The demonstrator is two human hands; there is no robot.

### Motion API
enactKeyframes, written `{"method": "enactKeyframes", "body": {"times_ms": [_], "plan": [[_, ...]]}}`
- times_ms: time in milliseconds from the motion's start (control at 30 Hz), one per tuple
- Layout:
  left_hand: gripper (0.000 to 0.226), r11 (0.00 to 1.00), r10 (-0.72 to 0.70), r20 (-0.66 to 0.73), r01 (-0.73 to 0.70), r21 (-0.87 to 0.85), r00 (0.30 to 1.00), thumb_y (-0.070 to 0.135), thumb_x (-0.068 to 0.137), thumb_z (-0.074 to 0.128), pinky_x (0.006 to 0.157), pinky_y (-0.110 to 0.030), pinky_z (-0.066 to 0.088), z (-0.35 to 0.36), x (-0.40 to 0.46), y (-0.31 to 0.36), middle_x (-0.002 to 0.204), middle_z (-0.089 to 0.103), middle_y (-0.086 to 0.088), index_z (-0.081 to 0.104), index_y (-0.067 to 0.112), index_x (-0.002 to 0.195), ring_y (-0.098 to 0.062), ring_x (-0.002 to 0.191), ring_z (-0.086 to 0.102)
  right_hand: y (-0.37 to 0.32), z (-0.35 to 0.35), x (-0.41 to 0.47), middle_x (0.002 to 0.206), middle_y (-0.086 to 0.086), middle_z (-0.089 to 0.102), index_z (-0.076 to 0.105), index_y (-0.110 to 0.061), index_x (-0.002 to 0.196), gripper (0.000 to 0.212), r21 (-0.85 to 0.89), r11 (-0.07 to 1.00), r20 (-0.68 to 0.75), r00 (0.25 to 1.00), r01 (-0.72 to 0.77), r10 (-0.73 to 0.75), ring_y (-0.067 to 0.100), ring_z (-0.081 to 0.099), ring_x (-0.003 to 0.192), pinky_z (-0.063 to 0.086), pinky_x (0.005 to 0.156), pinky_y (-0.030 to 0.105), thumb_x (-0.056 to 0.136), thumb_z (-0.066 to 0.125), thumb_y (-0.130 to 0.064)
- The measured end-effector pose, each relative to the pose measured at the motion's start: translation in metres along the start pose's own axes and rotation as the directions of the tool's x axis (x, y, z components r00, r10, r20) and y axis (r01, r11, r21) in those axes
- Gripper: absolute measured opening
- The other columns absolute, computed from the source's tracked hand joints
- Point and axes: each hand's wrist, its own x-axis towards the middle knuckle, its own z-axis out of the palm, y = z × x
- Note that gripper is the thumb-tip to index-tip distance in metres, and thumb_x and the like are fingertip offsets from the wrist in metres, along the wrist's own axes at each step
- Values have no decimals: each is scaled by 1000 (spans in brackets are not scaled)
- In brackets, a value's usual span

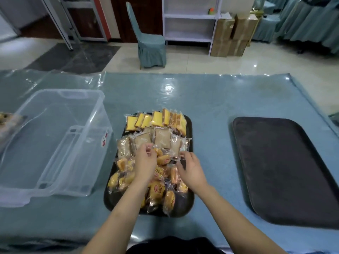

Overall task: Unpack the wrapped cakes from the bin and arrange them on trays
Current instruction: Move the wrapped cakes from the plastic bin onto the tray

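A black tray (189,129) in the middle of the table holds many wrapped cakes: yellow slices (157,119) along its far edge, pale brown squares (162,138) behind my hands, and a pile of orange-wrapped rolls (159,192) nearer me. My left hand (145,162) hovers over the pile with fingers pinched at a wrapper near an orange roll (163,159). My right hand (191,168) rests on the pile beside it, fingertips curled on clear wrapping. Whether either hand truly grips a cake is unclear. The clear plastic bin (55,143) stands at the left with nothing inside.
A second black tray (286,169) lies bare at the right. The table has a blue cloth under clear plastic sheeting (201,94). Beyond the table stand a covered chair (148,41), white shelves (189,21) and cardboard boxes (231,37).
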Motion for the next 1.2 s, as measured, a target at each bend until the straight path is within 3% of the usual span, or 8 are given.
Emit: {"method": "enactKeyframes", "body": {"times_ms": [267,433,600,767,867,933,1100,1200], "plan": [[26,1000,-10,26,11,-12,1000,34,107,54,72,-14,41,24,10,21,121,62,14,59,23,130,1,102,60,-3,-28,27,144,3,53,52,-14,145,41,97,995,-31,999,-12,15,17,48,136,33,108,20,107,56,-26],[24,999,-2,47,3,-33,999,33,107,53,75,-16,45,28,33,32,122,63,11,58,24,129,-3,106,61,-5,-30,55,144,3,53,51,-15,146,42,125,992,-33,999,-37,42,18,49,136,37,112,26,105,57,-25],[11,1000,17,84,-16,-4,996,24,107,52,70,-21,51,32,64,44,113,62,13,56,28,117,-7,92,65,-11,-31,86,146,5,53,50,-12,147,43,129,990,-40,997,-57,63,18,47,138,33,112,23,106,56,-22],[21,999,7,111,-12,47,994,19,107,51,70,-16,47,40,102,45,112,59,16,57,23,127,5,91,57,-13,-26,121,142,5,54,52,-13,145,41,149,985,-38,995,-81,88,20,51,134,41,115,33,104,57,-19],[18,998,-6,135,-3,69,991,19,107,50,73,-25,55,45,123,46,108,61,15,57,24,124,-6,87,63,-13,-22,143,141,4,53,52,-15,144,41,155,981,-40,992,-113,121,20,54,131,46,112,37,104,57,-22],[18,997,-21,151,9,79,988,19,107,50,77,-29,55,49,138,46,116,64,9,57,23,123,-11,93,65,-11,-19,160,142,5,54,53,-15,144,40,147,980,-38,989,-138,145,19,53,132,45,110,32,105,57,-22],[21,993,-51,172,31,113,984,22,109,49,67,-26,50,61,177,47,115,65,6,56,22,129,-13,88,67,1,-9,199,144,6,54,52,-16,145,41,131,966,-5,974,-224,226,21,53,131,41,103,28,105,57,-25],[29,992,-85,187,66,108,979,22,107,50,81,-36,60,69,201,46,131,63,1,53,23,137,-24,103,70,12,0,219,145,8,54,50,-15,148,44,133,952,10,961,-275,276,23,53,132,41,104,29,106,55,-26]]}}
